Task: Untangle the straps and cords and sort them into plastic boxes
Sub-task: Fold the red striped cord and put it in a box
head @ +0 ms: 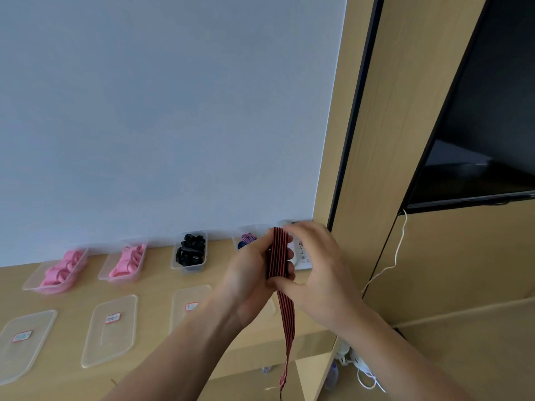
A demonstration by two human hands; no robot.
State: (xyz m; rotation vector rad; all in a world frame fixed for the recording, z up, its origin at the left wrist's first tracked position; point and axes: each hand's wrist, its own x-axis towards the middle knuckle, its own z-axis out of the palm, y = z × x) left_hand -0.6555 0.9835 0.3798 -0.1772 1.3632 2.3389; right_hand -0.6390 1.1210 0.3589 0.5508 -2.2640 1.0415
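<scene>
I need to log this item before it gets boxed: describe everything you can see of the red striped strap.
The red striped strap is a flat, woven-looking band, red with thin black lengthwise lines. Its upper part is folded into an upright bundle, gripped by the left hand and pinched by the right hand above the desk. A loose tail hangs down past the desk's front edge.

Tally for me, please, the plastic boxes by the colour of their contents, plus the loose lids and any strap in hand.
Boxes of pink straps: 2
Box of black straps: 1
Box of blue and pink cords, partly hidden: 1
Loose lids: 3
Striped strap, gripped by left hand and right hand: 1
Total: 8
</scene>
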